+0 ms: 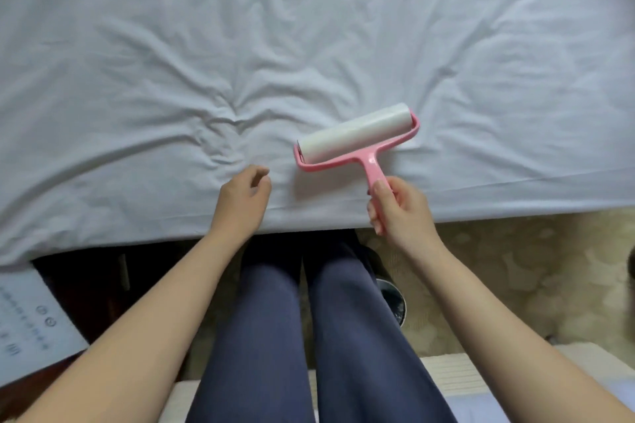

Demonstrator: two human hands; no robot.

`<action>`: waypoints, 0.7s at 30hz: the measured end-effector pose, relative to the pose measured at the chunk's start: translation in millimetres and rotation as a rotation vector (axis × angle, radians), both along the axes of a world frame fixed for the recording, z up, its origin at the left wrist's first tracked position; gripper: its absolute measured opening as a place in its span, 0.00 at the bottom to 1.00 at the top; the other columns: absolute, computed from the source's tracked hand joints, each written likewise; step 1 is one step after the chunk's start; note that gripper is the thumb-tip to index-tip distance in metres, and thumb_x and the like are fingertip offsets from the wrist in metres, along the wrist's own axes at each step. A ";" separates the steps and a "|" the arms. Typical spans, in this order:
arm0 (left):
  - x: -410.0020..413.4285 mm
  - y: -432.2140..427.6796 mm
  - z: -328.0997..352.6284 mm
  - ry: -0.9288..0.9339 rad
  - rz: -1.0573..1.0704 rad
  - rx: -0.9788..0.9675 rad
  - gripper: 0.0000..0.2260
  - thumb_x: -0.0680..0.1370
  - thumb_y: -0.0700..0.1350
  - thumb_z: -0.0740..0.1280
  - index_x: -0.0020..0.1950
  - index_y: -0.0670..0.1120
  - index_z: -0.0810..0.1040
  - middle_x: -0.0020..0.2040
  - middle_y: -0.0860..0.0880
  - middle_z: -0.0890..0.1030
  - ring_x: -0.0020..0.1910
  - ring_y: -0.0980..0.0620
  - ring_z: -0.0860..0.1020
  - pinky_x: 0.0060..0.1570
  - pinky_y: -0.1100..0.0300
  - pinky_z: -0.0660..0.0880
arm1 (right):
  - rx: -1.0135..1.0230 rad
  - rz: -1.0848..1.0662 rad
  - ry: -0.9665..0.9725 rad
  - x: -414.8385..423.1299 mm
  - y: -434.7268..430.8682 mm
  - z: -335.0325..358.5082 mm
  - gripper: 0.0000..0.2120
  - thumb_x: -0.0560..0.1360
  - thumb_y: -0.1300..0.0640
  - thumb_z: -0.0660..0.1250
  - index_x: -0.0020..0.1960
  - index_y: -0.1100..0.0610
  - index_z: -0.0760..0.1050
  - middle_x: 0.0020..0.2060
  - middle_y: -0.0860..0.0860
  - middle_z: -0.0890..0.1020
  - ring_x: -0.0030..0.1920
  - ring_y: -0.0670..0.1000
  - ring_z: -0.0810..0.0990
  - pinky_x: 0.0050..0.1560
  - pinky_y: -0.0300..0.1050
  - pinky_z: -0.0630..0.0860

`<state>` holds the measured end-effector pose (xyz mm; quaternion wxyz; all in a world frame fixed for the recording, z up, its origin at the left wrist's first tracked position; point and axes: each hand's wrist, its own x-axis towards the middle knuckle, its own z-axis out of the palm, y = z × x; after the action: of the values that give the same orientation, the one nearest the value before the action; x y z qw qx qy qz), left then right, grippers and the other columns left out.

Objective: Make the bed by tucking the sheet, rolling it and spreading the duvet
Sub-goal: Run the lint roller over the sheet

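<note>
Progress is looking to us like the middle of the task. The sheet (309, 27) is lying over the whole bed, and its near edge is going down over the side of the mattress in a fairly straight line. So we are judging that the tucking is done on this side (the other sides are out of view).

Rolling is the step in hand. Our right hand (402, 213) is gripping the pink handle (372, 168) of the lint roller (357, 136), with fingers and thumb curled round its lower end. The white roll is lying at a slant on the sheet, near the bed's near edge. Whether it is pressing the cloth or only touching it, we cannot tell.

Our left hand (242, 196) is holding nothing. Its fingers are loosely curled, and it is hanging just over the sheet or on it, left of the roller and apart from it.

The duvet is not showing anywhere, so the spreading is not yet done.

The sheet is looking white and thin. Many creases are running together into a deep pucker left of the roller, so we are thinking that much smoothing is waiting for us.
</note>
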<state>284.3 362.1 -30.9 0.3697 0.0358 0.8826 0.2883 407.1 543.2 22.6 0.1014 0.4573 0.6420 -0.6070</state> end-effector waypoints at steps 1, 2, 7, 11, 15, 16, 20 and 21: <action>4.0 1.5 0.7 -0.023 0.011 0.020 0.10 0.79 0.42 0.61 0.55 0.41 0.79 0.51 0.44 0.81 0.49 0.48 0.77 0.47 0.63 0.68 | -0.017 0.006 0.014 -9.7 -4.2 -3.7 0.12 0.81 0.61 0.55 0.39 0.59 0.69 0.26 0.52 0.72 0.21 0.43 0.67 0.24 0.34 0.65; 7.8 3.2 1.1 -0.052 0.029 0.048 0.10 0.79 0.44 0.61 0.52 0.41 0.79 0.49 0.43 0.82 0.49 0.46 0.78 0.48 0.59 0.69 | -0.026 0.021 0.032 -19.7 -8.3 -7.3 0.13 0.81 0.61 0.55 0.38 0.59 0.69 0.26 0.51 0.72 0.22 0.42 0.68 0.26 0.34 0.67; 14.1 14.2 6.8 -0.181 0.302 0.209 0.14 0.75 0.54 0.60 0.47 0.45 0.79 0.43 0.48 0.82 0.46 0.49 0.81 0.52 0.56 0.74 | -0.088 0.125 0.092 -70.8 -24.6 -18.1 0.13 0.81 0.58 0.57 0.40 0.57 0.73 0.29 0.45 0.78 0.26 0.38 0.71 0.28 0.28 0.65; 7.4 14.5 13.3 -0.183 0.471 0.281 0.11 0.81 0.44 0.57 0.50 0.45 0.79 0.45 0.48 0.83 0.42 0.59 0.80 0.43 0.67 0.73 | -0.277 0.159 0.113 -108.3 -39.9 -19.1 0.10 0.80 0.58 0.59 0.44 0.56 0.76 0.39 0.49 0.83 0.34 0.40 0.79 0.36 0.31 0.73; -1.0 0.4 26.1 -0.203 0.611 0.417 0.11 0.81 0.46 0.58 0.45 0.49 0.79 0.40 0.53 0.82 0.42 0.54 0.80 0.41 0.59 0.75 | -0.305 0.234 0.131 -136.8 -59.3 -13.0 0.09 0.79 0.58 0.61 0.45 0.57 0.79 0.41 0.48 0.84 0.34 0.43 0.79 0.38 0.34 0.76; -2.2 -5.1 29.6 -0.205 0.629 0.451 0.11 0.80 0.49 0.59 0.44 0.49 0.79 0.39 0.54 0.82 0.42 0.54 0.79 0.39 0.60 0.75 | -0.278 0.259 0.137 -142.5 -65.7 -10.8 0.09 0.79 0.57 0.61 0.45 0.57 0.79 0.41 0.48 0.84 0.34 0.42 0.78 0.36 0.30 0.73; -3.3 -38.8 38.9 -0.192 0.704 0.532 0.06 0.79 0.45 0.63 0.44 0.49 0.78 0.35 0.55 0.81 0.35 0.59 0.79 0.38 0.64 0.73 | -0.226 0.353 0.158 -157.8 -98.4 -7.0 0.09 0.78 0.57 0.62 0.45 0.57 0.80 0.42 0.50 0.84 0.36 0.39 0.78 0.33 0.25 0.69; -4.1 -49.6 40.9 -0.193 0.716 0.552 0.05 0.79 0.43 0.63 0.46 0.46 0.78 0.37 0.53 0.82 0.34 0.57 0.80 0.38 0.63 0.74 | -0.219 0.385 0.164 -160.4 -108.7 -6.0 0.09 0.78 0.57 0.62 0.45 0.57 0.80 0.42 0.50 0.84 0.37 0.39 0.77 0.34 0.26 0.69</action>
<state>280.2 312.5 10.0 0.3039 -0.2013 0.6909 0.6243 246.7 434.5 16.6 0.2117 0.2619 0.6537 -0.6777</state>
